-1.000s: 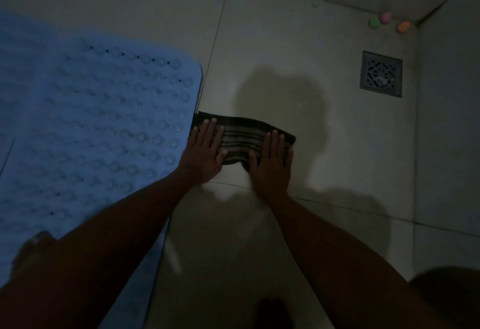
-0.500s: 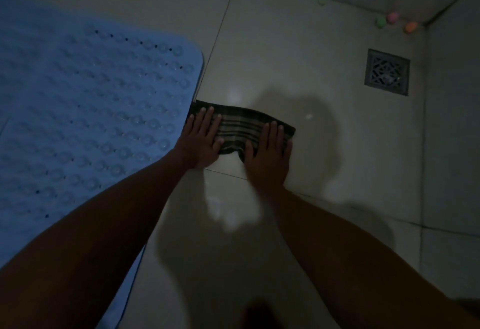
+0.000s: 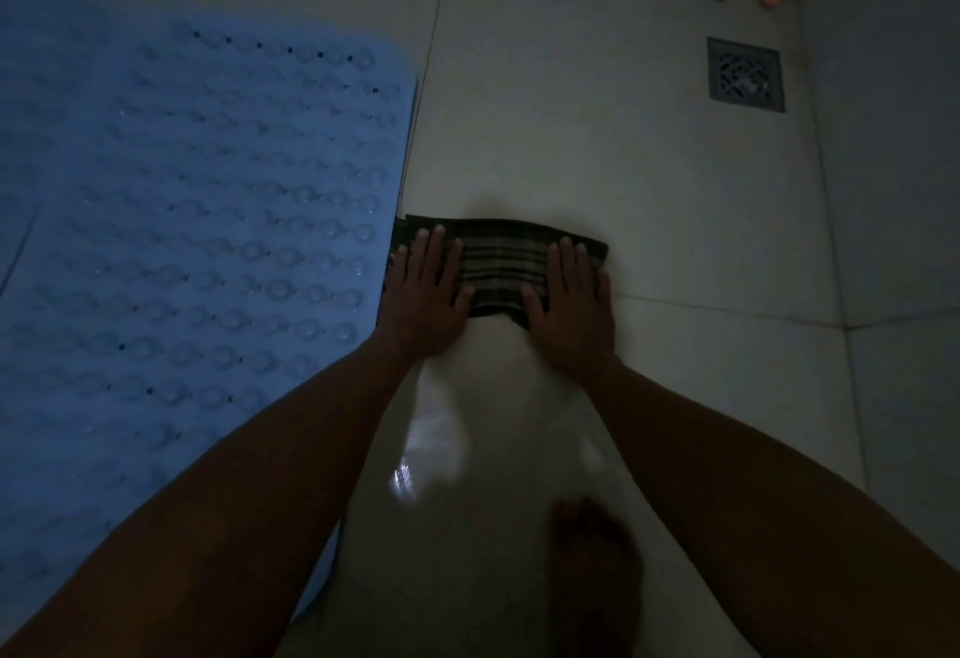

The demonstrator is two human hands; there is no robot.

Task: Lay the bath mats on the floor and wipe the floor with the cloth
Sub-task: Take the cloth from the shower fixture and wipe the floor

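A dark striped folded cloth [image 3: 501, 268] is lying on the pale tiled floor [image 3: 597, 138], touching the edge of the blue bubbled rubber bath mat [image 3: 197, 221], with the left hand [image 3: 423, 294] and right hand [image 3: 571, 299] pressing it flat, fingers straight, near a square metal drain [image 3: 745, 74]

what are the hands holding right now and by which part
Nothing is gripped. Both hands lie flat, fingers straight, pressing the striped cloth to the floor: left hand on its left end, right hand on its right end.
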